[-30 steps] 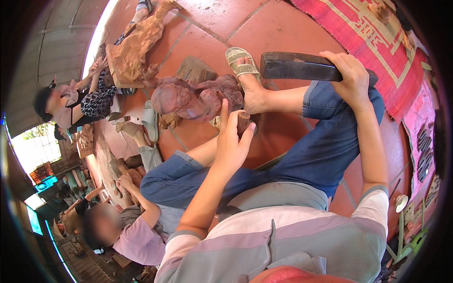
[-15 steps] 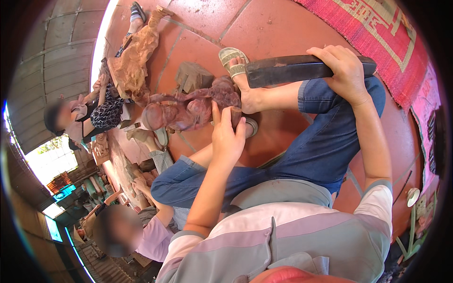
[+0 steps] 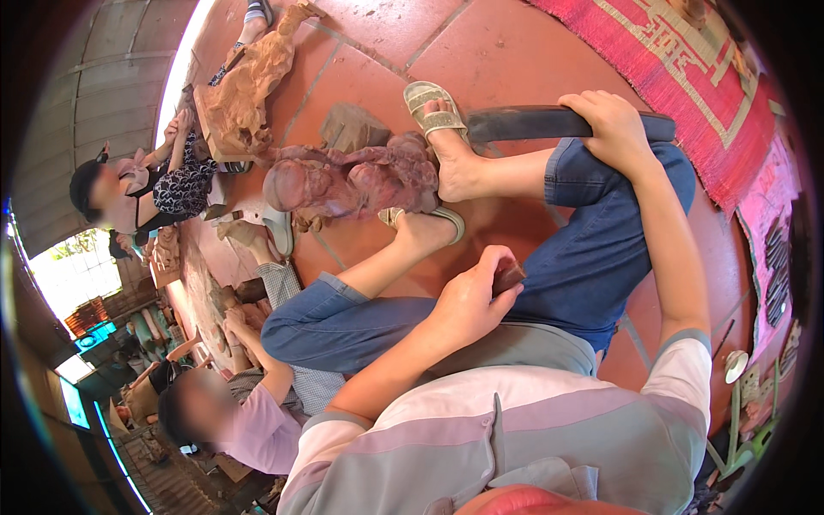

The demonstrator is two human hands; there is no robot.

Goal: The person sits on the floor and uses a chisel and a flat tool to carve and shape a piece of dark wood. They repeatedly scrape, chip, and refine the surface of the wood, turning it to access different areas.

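My left hand (image 3: 472,300) is closed around a short brown wooden piece (image 3: 510,276) above my lap; only one end shows, so I cannot tell its kind. My right hand (image 3: 611,129) grips a long dark wooden club (image 3: 524,125) from above, near its right end, by my right knee. The club extends leftward over my right shin. A reddish-brown wood carving (image 3: 356,182) with rounded figures lies on the floor against my sandalled feet, apart from both hands.
A grey-brown block (image 3: 354,126) stands behind the carving. A paler carved wood piece (image 3: 249,90) is at far left, near a seated person (image 3: 142,193). Another person (image 3: 249,412) sits close on my left. A red woven mat (image 3: 661,60) covers the floor at upper right.
My left hand has drawn back from the carving toward my lap, still holding the brown piece. The club's left end has swung slightly away; my right hand keeps its grip.
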